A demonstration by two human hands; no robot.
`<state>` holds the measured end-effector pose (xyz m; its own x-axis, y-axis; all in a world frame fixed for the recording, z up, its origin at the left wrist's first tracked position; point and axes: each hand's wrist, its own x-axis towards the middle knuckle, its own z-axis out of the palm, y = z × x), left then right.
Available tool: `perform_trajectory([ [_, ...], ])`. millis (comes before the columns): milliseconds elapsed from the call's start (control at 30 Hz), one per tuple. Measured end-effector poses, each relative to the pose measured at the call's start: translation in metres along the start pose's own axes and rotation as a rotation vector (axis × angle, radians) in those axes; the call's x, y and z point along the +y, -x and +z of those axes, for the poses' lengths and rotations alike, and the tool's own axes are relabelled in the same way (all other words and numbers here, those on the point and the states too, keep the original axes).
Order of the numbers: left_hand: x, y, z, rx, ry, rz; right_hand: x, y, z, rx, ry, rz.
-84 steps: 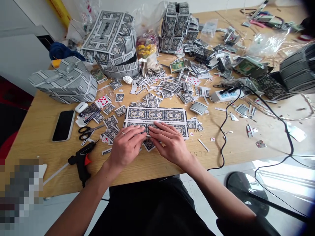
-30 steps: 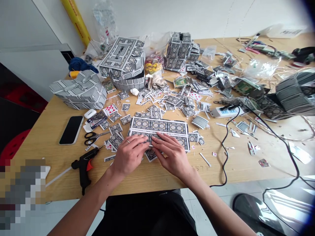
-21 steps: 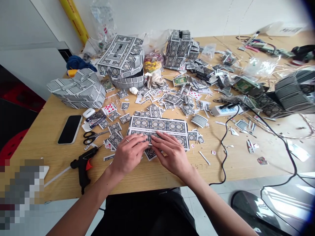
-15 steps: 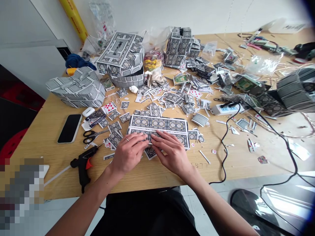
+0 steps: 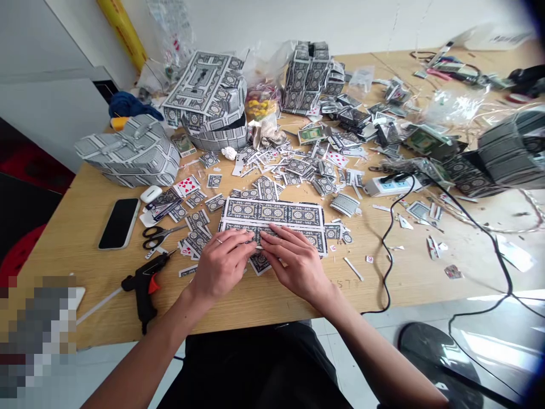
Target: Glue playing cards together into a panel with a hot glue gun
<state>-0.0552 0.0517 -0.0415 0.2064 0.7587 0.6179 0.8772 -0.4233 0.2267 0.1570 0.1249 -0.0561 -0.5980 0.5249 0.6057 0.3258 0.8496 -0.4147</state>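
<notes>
A rectangular panel of patterned playing cards (image 5: 276,211) lies near the table's front edge. My left hand (image 5: 223,258) is closed on the near left part of it, with bent fingers on top. Beside it, my right hand (image 5: 293,255) holds the near middle part, its fingers laid across the cards and its thumb at the near edge. The fingertips of both hands almost meet. Part of another card piece (image 5: 259,264) shows below the panel, between the hands. What lies under the fingers is hidden.
Scissors (image 5: 158,234), a glue gun (image 5: 145,284) and a phone (image 5: 120,223) lie on the left. Card-covered bags (image 5: 131,150) stand behind. Loose cards and scraps surround the panel. A power strip (image 5: 389,186) with black cables (image 5: 385,250) is at the right.
The view has shifted very slightly. Both hands stay in nearly the same place on the panel, and the panel has not visibly moved on the table.
</notes>
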Motion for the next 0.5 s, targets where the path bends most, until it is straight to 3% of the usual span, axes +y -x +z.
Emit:
perform_trajectory([
  [500,0.0001,-0.0056,-0.0001,0.004,-0.055,0.029,0.0037,0.0015,0.0017,0.005,0.016,-0.035],
])
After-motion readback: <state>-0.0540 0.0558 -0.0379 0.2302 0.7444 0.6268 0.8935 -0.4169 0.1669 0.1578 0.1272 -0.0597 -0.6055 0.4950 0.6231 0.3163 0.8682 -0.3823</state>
